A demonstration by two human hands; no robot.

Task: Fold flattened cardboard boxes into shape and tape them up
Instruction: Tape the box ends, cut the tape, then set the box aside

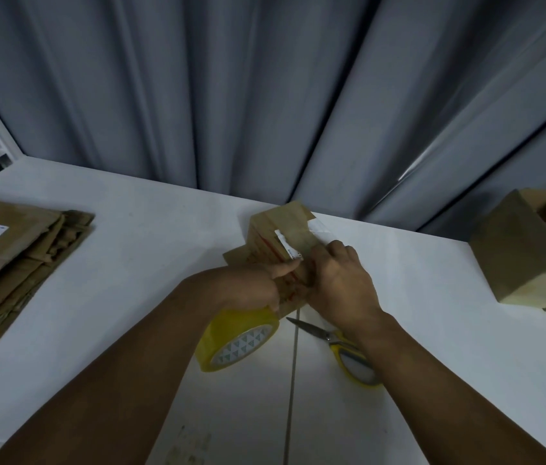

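Left hand (258, 286), right hand (342, 283) on cardboard box (285, 223) beside tape roll (238, 340)

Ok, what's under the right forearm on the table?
Yellow-handled scissors, blades pointing toward the cardboard box. The right forearm hides part of their handles.

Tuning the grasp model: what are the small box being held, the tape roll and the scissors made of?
Small box: brown cardboard, matte, probably corrugated, with a white paper label.
Tape roll: glossy yellowish clear plastic film, likely on a printed card core.
Scissors: shiny metal blades, yellow-grey plastic handles.
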